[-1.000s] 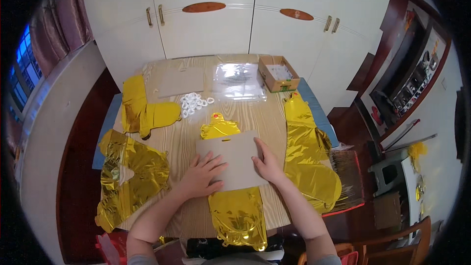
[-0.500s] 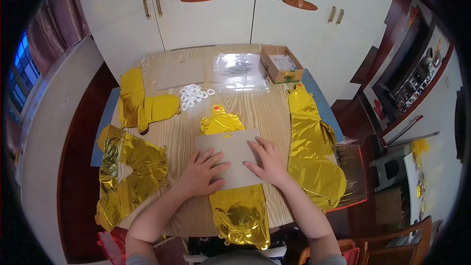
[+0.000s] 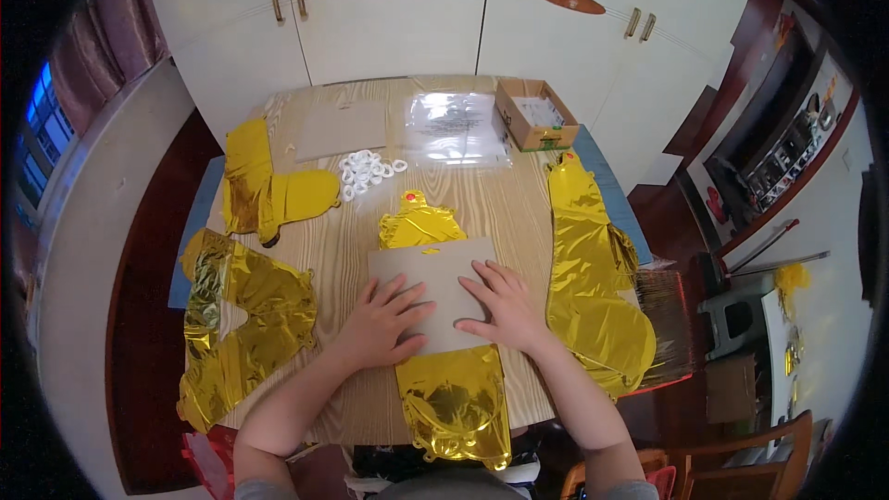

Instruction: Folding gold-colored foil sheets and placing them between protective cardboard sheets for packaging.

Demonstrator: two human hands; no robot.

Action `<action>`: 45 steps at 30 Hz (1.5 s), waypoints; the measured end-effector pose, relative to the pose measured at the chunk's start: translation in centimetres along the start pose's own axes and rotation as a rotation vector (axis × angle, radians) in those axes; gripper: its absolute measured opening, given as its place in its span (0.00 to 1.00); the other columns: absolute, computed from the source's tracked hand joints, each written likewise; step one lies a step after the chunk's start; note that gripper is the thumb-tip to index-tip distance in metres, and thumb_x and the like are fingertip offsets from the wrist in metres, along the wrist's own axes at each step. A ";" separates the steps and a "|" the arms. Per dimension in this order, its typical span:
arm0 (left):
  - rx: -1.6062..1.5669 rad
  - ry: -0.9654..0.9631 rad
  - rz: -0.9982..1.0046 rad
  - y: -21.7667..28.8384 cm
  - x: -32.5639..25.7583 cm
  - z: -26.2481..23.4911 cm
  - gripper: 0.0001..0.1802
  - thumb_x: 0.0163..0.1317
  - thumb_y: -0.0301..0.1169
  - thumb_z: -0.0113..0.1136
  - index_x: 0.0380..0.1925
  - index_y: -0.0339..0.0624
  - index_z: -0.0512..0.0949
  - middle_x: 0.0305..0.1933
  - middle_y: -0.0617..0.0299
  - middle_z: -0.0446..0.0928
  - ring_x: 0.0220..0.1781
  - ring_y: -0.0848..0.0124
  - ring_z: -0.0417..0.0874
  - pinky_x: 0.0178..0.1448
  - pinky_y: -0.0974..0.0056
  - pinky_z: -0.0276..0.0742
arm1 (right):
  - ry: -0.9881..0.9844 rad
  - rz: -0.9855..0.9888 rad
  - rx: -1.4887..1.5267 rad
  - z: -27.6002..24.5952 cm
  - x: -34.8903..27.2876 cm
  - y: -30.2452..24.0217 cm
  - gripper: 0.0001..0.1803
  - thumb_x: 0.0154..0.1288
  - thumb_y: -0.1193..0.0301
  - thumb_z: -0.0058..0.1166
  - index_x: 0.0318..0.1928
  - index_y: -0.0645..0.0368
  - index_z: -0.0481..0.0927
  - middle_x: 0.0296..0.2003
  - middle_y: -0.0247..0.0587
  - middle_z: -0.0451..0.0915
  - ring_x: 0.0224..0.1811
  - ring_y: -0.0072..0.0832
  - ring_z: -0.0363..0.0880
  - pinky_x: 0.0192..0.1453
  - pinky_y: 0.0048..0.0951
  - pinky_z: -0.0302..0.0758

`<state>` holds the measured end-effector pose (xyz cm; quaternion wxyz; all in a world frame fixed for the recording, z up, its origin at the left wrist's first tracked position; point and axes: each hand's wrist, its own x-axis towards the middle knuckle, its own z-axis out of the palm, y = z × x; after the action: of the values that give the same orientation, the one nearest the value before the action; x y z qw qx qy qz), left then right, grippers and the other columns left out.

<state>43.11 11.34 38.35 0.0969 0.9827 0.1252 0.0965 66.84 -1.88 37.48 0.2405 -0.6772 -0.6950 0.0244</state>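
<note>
On the far left of the wooden bench (image 3: 352,222), a crumpled gold foil balloon (image 3: 243,329) hangs partly over the edge, and a second folded gold balloon (image 3: 269,190) lies behind it. Further in, a cluster of small white rings (image 3: 368,171) sits just in front of a flat brown card sheet (image 3: 341,128).

At the middle, a grey-brown cardboard sheet (image 3: 437,292) lies across a long gold foil balloon (image 3: 444,380), whose top end pokes out behind the sheet and whose lower end spills over the near edge of the bench. The left hand (image 3: 384,324) rests flat on the sheet's left part, fingers spread. The right hand (image 3: 505,306) lies flat on its right part, fingers spread too. The two hands are just apart, palms down, pressing rather than gripping anything.

Behind them lies a stack of clear plastic bags (image 3: 456,125), then a small open cardboard box (image 3: 535,116). On the right, another long gold balloon (image 3: 593,278) stretches along the bench edge, just beside the right hand.
</note>
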 end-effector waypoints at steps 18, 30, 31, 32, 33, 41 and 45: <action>0.025 0.052 0.029 0.1 0.0 -0.2 0.27 0.59 0.49 0.59 0.60 0.65 0.74 0.70 0.60 0.65 0.73 0.53 0.61 0.72 0.36 0.49 | -0.020 0.005 -0.037 -0.5 0.2 -0.5 0.37 0.56 0.43 0.59 0.62 0.49 0.74 0.66 0.47 0.65 0.70 0.47 0.59 0.72 0.51 0.54; -0.009 0.043 0.016 0.1 0.1 -0.2 0.27 0.58 0.49 0.60 0.59 0.67 0.74 0.69 0.60 0.65 0.73 0.53 0.60 0.73 0.36 0.49 | -0.013 -0.017 -0.042 -0.3 0.1 -0.5 0.45 0.49 0.39 0.63 0.63 0.51 0.72 0.66 0.49 0.65 0.70 0.48 0.59 0.71 0.52 0.54; -0.007 0.042 0.014 0.1 0.1 -0.3 0.27 0.58 0.49 0.60 0.59 0.67 0.74 0.69 0.60 0.65 0.73 0.53 0.60 0.72 0.36 0.49 | -0.011 -0.018 -0.041 -0.2 0.1 -0.5 0.45 0.48 0.39 0.63 0.63 0.51 0.72 0.66 0.49 0.65 0.70 0.48 0.59 0.71 0.52 0.54; -0.006 0.040 0.012 0.1 0.1 -0.3 0.27 0.58 0.49 0.60 0.59 0.67 0.74 0.69 0.60 0.65 0.73 0.53 0.60 0.72 0.36 0.49 | -0.013 -0.017 -0.041 -0.2 0.1 -0.4 0.45 0.48 0.39 0.63 0.63 0.51 0.72 0.66 0.49 0.65 0.70 0.48 0.59 0.71 0.52 0.54; -0.004 0.038 0.010 0.2 0.1 -0.4 0.27 0.58 0.49 0.60 0.59 0.67 0.75 0.69 0.60 0.65 0.73 0.54 0.60 0.72 0.37 0.49 | -0.014 -0.016 -0.041 -0.2 0.1 -0.5 0.45 0.48 0.39 0.64 0.63 0.51 0.72 0.66 0.48 0.65 0.70 0.48 0.59 0.71 0.52 0.53; -0.005 0.045 0.011 0.0 0.1 -0.1 0.26 0.59 0.51 0.59 0.59 0.68 0.75 0.70 0.61 0.64 0.73 0.54 0.60 0.73 0.37 0.48 | -0.023 0.000 -0.065 -0.3 0.2 -0.7 0.46 0.47 0.38 0.64 0.63 0.51 0.72 0.66 0.48 0.65 0.70 0.48 0.59 0.71 0.54 0.53; -0.008 0.039 0.010 0.0 0.2 -0.2 0.27 0.59 0.51 0.59 0.60 0.68 0.74 0.70 0.61 0.64 0.73 0.54 0.60 0.73 0.37 0.48 | -0.024 0.008 -0.058 -0.4 0.1 -0.6 0.46 0.47 0.38 0.64 0.63 0.51 0.72 0.66 0.48 0.65 0.71 0.48 0.59 0.72 0.55 0.51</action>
<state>43.23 11.46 38.57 0.0976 0.9808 0.1218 0.1166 66.37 -1.93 38.06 0.2121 -0.6864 -0.6955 0.0134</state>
